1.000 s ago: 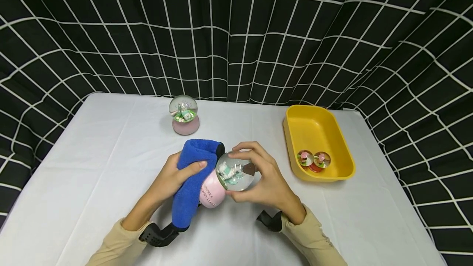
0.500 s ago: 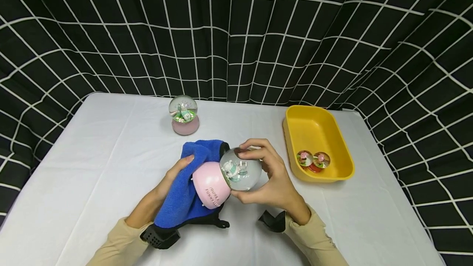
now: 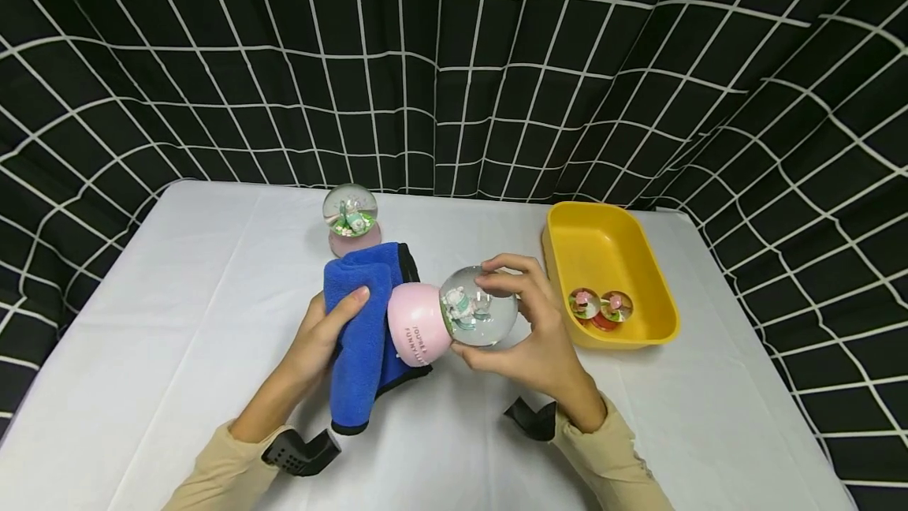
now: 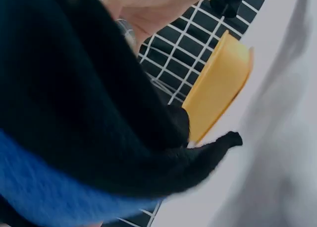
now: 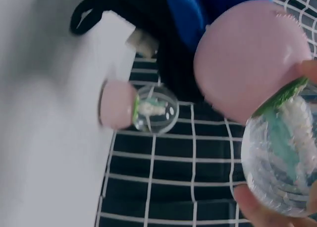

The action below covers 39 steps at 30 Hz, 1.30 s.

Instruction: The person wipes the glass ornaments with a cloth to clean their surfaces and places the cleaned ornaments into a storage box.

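My right hand (image 3: 542,337) grips a snow globe (image 3: 418,326) by its clear ball, fingers and thumb spread round the glass. The globe lies sideways above the table, its pink base with lettering turned left and a white llama figure inside. My left hand (image 3: 315,341) holds a folded blue cloth (image 3: 362,337) with black edging, thumb on top and fingers hidden beneath it. The cloth is right at the pink base. In the right wrist view the base overlaps the cloth (image 5: 213,4). Dark cloth (image 4: 124,138) fills much of the left wrist view.
A second snow globe (image 3: 351,215) with a pink base stands upright at the back, partly covered by the cloth in the head view. To the right, a yellow tray (image 3: 603,235) holds two small globes (image 3: 599,306). A black gridded curtain (image 3: 440,61) hangs behind the white table (image 3: 177,298).
The snow globe has moved right and slightly up in my right hand, and more of its pink base shows. The cloth was spread behind the base and is now folded over at the left.
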{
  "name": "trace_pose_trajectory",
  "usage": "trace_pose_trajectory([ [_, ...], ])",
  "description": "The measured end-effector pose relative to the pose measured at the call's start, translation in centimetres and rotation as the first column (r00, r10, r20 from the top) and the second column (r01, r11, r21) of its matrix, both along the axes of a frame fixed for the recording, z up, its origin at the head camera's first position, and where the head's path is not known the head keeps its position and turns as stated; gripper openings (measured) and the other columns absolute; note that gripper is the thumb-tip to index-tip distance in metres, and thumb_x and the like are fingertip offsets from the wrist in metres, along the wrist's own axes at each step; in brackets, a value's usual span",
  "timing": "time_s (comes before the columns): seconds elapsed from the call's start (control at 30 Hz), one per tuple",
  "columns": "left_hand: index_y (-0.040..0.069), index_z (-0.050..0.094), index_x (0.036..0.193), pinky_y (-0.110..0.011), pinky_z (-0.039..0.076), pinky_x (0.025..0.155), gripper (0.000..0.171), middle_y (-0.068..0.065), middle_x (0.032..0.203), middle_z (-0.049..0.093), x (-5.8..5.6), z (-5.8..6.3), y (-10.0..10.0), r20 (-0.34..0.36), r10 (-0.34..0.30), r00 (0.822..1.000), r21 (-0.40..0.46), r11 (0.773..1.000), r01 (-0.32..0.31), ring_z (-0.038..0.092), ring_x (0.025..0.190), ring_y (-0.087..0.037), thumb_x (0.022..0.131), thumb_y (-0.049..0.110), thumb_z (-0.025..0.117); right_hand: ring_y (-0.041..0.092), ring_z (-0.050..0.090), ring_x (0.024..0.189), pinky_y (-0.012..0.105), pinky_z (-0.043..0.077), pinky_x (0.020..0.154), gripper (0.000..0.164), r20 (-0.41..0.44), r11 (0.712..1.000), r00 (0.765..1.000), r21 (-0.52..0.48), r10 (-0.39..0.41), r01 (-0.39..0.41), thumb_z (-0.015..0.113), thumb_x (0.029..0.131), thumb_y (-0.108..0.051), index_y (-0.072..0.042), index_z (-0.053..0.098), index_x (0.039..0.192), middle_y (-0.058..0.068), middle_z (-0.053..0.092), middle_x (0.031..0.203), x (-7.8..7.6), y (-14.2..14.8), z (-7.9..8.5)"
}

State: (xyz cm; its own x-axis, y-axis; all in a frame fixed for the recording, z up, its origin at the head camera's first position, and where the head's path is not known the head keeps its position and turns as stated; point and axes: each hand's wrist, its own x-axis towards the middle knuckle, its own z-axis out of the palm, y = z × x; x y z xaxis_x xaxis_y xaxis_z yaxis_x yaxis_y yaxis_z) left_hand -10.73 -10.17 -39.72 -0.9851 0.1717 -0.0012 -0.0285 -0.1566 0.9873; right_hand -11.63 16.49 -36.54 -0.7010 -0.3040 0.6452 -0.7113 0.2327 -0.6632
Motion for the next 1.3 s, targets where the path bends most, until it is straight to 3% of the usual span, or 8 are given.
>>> trace_pose_trajectory([
  [0.13,0.001,0.052,0.122,-0.030,0.057,0.073,0.025,0.004,0.096,0.067,-0.1,-0.1,-0.2,-0.060,-0.008,0.998,-0.070,0.998,0.004,0.067,0.083,-0.011,0.101,0.016,0.048,0.018,0.056,0.113,0.018,0.052,0.088,0.069,-0.031,0.989,0.990,0.049,-0.139,0.140,0.094,0.052,-0.006,-0.003,0.065,0.115,0.017,0.055,0.126,-0.3,1.2,0.1],
  [0.27,-0.006,0.047,0.129,-0.031,0.058,0.074,0.035,-0.004,0.104,0.066,0.0,-0.7,-0.5,-0.083,-0.059,0.995,-0.167,0.985,0.045,0.068,0.087,-0.013,0.101,0.015,0.050,0.015,0.055,0.111,0.014,0.047,0.088,0.070,-0.081,0.962,0.962,0.063,-0.259,0.264,0.093,0.052,-0.005,-0.002,0.066,0.116,0.018,0.058,0.126,-0.9,3.0,-0.2],
  [0.5,-0.002,0.047,0.136,-0.031,0.057,0.079,0.043,-0.023,0.118,0.062,0.4,-2.0,-1.3,-0.088,-0.092,0.992,-0.295,0.953,0.062,0.068,0.094,-0.013,0.098,0.015,0.057,0.006,0.053,0.093,0.006,0.046,0.078,0.075,-0.101,0.899,0.896,0.030,-0.433,0.438,0.094,0.048,0.002,0.001,0.068,0.118,0.021,0.059,0.125,-1.8,6.6,-0.7],
  [0.73,0.018,0.050,0.139,-0.027,0.053,0.090,0.049,-0.007,0.129,0.063,1.0,-3.2,-2.4,-0.154,-0.139,0.978,-0.408,0.911,0.066,0.064,0.108,-0.011,0.093,0.017,0.068,0.008,0.059,0.109,0.008,0.051,0.081,0.080,-0.018,0.869,0.869,0.011,-0.494,0.494,0.091,0.051,0.011,0.005,0.058,0.124,0.014,0.057,0.127,-2.2,9.2,-0.4],
  [0.83,0.023,0.051,0.138,-0.026,0.052,0.092,0.051,-0.002,0.130,0.063,1.2,-3.5,-2.7,-0.146,-0.166,0.975,-0.421,0.902,0.091,0.062,0.111,-0.010,0.092,0.017,0.070,0.009,0.059,0.113,0.008,0.051,0.082,0.079,0.001,0.840,0.840,0.006,-0.542,0.542,0.091,0.052,0.012,0.004,0.059,0.124,0.009,0.058,0.128,-2.5,10.0,-0.6],
  [0.97,0.024,0.050,0.139,-0.026,0.052,0.092,0.052,-0.002,0.131,0.062,1.3,-3.7,-3.1,-0.116,-0.202,0.973,-0.412,0.901,0.138,0.062,0.113,-0.012,0.092,0.018,0.071,0.006,0.056,0.115,0.008,0.048,0.086,0.078,-0.013,0.791,0.791,0.002,-0.612,0.612,0.091,0.053,0.011,0.003,0.061,0.124,0.012,0.059,0.130,-3.2,11.0,-0.9],
  [1.13,0.022,0.048,0.140,-0.026,0.052,0.091,0.052,-0.004,0.131,0.061,1.2,-3.8,-3.4,-0.112,-0.205,0.972,-0.417,0.898,0.141,0.061,0.112,-0.012,0.093,0.019,0.070,0.001,0.052,0.121,0.008,0.043,0.095,0.077,-0.049,0.747,0.747,0.027,-0.663,0.665,0.090,0.055,0.011,-0.001,0.063,0.126,0.015,0.061,0.132,-4.2,12.1,-1.4],
  [1.3,0.022,0.047,0.142,-0.026,0.051,0.093,0.054,-0.006,0.133,0.061,1.1,-3.9,-3.5,-0.112,-0.219,0.969,-0.435,0.888,0.150,0.060,0.114,-0.012,0.093,0.019,0.070,0.018,0.053,0.129,0.010,0.039,0.104,0.072,-0.039,0.707,0.713,0.105,-0.700,0.700,0.091,0.061,0.004,-0.001,0.062,0.127,0.014,0.060,0.135,-4.6,13.0,-1.9],
])
